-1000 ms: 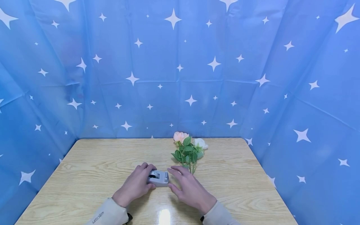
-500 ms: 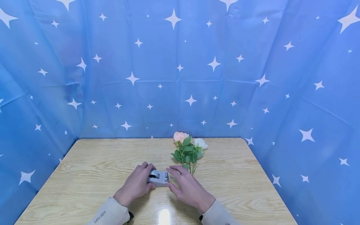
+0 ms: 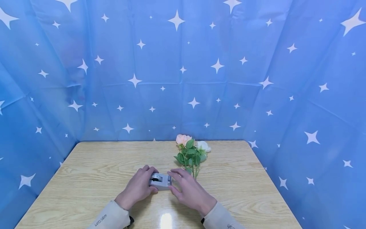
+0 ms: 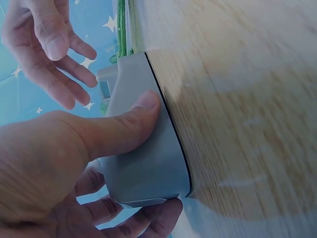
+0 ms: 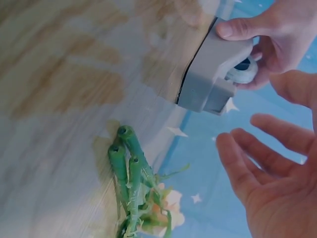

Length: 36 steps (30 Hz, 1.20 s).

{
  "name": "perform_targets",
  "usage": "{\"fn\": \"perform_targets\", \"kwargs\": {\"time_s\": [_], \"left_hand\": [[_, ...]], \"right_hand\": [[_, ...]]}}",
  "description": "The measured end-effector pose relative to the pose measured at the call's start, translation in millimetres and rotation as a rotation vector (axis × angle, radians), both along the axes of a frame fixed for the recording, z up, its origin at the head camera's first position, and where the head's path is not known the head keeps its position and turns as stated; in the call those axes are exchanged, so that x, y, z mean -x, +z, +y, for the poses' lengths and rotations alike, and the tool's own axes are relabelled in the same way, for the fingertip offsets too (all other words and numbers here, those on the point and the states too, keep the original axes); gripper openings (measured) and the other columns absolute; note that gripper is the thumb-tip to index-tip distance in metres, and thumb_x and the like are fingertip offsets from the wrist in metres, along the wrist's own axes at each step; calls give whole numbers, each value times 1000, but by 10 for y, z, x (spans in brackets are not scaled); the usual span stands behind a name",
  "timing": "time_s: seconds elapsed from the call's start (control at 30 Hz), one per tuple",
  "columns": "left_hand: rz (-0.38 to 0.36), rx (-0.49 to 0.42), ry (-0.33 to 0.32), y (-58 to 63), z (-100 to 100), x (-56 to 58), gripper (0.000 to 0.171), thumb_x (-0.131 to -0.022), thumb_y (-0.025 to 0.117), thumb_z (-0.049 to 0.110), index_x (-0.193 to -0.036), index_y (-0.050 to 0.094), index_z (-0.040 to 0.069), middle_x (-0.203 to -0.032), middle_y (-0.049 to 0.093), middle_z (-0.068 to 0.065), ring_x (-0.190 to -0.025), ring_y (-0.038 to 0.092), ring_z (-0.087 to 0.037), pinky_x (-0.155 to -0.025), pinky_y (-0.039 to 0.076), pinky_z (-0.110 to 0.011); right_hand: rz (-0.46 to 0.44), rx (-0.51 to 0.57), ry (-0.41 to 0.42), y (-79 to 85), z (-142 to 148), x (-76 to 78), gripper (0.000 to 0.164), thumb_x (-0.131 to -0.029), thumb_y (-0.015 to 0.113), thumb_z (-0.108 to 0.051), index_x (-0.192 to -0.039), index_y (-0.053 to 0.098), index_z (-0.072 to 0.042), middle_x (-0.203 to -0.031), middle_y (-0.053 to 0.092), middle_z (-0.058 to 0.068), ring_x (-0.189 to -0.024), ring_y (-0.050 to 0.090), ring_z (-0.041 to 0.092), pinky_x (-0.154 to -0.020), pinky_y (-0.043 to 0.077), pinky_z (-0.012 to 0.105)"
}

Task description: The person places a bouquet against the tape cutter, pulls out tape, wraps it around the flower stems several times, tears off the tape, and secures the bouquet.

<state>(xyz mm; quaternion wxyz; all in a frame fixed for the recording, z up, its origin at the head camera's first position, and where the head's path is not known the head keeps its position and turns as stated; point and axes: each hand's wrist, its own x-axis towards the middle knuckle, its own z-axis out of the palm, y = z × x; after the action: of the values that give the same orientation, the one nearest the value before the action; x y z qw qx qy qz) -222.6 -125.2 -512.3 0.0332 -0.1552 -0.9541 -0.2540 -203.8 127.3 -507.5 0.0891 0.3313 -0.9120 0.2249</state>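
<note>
A grey tape dispenser (image 3: 164,183) sits on the wooden table, its tape roll (image 5: 244,74) toward the left end. My left hand (image 3: 138,185) grips that end, with the thumb pressed along the near side of the dispenser (image 4: 148,171) and the other fingers round its back and far side. At the cutter end, my right hand (image 3: 189,190) is held close, fingers spread and gently bent. In the right wrist view a gap shows between the right fingers (image 5: 233,158) and the dispenser, and nothing is in that hand.
Artificial flowers, one pink (image 3: 183,139) and one white (image 3: 203,146), lie behind the right hand, their green stems (image 5: 132,173) pointing toward me. Blue curtains (image 3: 160,95) with white stars stand round the table (image 3: 97,168) at the back and sides.
My right hand has shifted slightly left, closer over the dispenser's cutter end. The left hand and the dispenser stay nearly in place, and the flowers lie as before.
</note>
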Motion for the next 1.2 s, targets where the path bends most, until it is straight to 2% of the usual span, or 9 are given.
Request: {"fn": "perform_targets", "kwargs": {"time_s": [0.33,0.57,0.77,1.03,1.2], "left_hand": [[32,4,-15,-4,-11,-13,60,-76,110,17,-127,78,11,-116,74,-6,-102,66,-23,-89,64,-48],[28,0,-14,-12,-2,-30,61,-76,110,16,-127,78,11,-115,73,-5,-103,66,-22,-91,64,-47],[31,-10,-13,0,-3,-38,62,-74,111,15,-127,79,11,-115,74,-5,-103,66,-22,-92,65,-48],[30,-1,-16,8,-8,-26,61,-76,110,18,-128,78,12,-116,73,-6,-104,67,-24,-92,66,-50],[27,-1,-19,7,-16,-18,60,-77,110,19,-128,78,12,-117,73,-6,-105,68,-24,-93,65,-51]], "right_hand": [[3,-13,-1,38,-88,29,49,-115,78,-27,-158,70,-9,-155,74,12,-140,74,28,-113,69,42],[13,-48,-13,70,-170,88,44,-115,78,-27,-154,73,-8,-142,77,8,-129,73,20,-105,70,33],[-31,-91,-33,84,-220,145,40,-115,78,-28,-151,76,-9,-136,77,6,-120,71,16,-97,68,29],[-10,-115,-38,104,-255,196,24,-113,80,-26,-130,86,-10,-124,76,6,-105,67,12,-83,63,20],[-21,-117,-50,126,-276,219,15,-112,82,-25,-118,87,-12,-118,73,4,-98,63,9,-76,60,17]]}}
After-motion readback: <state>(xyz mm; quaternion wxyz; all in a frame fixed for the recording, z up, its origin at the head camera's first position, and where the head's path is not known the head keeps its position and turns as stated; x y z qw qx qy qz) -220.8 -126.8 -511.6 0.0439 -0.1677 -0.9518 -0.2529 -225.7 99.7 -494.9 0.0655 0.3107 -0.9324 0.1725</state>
